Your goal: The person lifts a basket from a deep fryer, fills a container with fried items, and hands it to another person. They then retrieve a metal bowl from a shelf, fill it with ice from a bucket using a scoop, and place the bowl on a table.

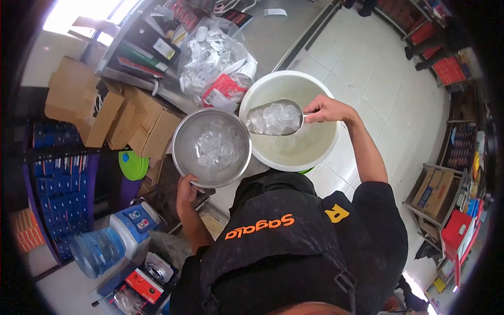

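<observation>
My right hand (pixel 329 110) is closed around the handle of a metal ice scoop (pixel 252 126), which is heaped with ice cubes (pixel 275 118). The scoop is over the mouth of a large white bucket (pixel 332 143), its tip near the left rim. My left hand (pixel 186 190) grips the near rim of a round steel bowl (pixel 184 142), fingers partly hidden beneath it. Ice cubes (pixel 220 146) lie piled in the bowl's middle. The bowl's right edge overlaps the bucket's left rim in this view.
Behind the bowl, a clear plastic bag of crumpled papers (pixel 212 58) rests by a metal counter (pixel 278 37). Cardboard boxes (pixel 142 121) stand at left, above a water dispenser (pixel 136 218) with a blue bottle (pixel 98 252). Stocked shelves (pixel 436 194) line the right side.
</observation>
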Action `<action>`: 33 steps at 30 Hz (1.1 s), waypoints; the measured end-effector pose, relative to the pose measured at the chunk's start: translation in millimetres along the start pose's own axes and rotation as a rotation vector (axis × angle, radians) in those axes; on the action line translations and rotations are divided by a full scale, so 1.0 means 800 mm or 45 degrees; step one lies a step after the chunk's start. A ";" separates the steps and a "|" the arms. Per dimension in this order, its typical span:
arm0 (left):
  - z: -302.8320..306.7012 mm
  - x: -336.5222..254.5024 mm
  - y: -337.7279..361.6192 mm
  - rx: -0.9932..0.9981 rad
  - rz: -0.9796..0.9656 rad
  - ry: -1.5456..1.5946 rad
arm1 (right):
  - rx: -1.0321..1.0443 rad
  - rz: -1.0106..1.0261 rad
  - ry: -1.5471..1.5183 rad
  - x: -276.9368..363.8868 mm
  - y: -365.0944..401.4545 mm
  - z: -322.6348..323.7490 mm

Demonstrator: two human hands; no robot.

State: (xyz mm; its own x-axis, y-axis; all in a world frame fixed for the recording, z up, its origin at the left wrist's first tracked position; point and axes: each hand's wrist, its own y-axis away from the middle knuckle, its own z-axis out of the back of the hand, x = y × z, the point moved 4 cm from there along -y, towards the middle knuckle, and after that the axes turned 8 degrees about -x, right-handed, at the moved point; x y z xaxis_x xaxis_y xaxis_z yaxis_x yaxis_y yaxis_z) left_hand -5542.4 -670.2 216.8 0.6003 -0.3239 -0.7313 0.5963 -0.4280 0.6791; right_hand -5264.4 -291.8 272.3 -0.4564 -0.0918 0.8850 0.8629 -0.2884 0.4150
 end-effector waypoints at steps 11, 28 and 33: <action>0.003 0.021 -0.008 -0.032 -0.007 0.150 | -0.245 0.629 0.868 0.118 -0.024 -0.100; 0.024 0.039 -0.030 0.106 0.054 0.132 | -0.505 0.578 0.544 0.107 -0.007 -0.086; 0.008 0.024 -0.016 0.011 0.011 0.150 | -0.502 0.489 0.019 0.077 0.018 -0.030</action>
State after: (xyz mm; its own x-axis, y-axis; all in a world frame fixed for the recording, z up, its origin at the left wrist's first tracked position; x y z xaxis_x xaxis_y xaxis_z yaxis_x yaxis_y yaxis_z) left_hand -5541.9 -676.6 194.0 0.6638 -0.2264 -0.7128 0.5868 -0.4331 0.6841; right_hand -5285.6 -324.6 327.4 -0.1300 -0.2736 0.9530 0.8226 -0.5664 -0.0504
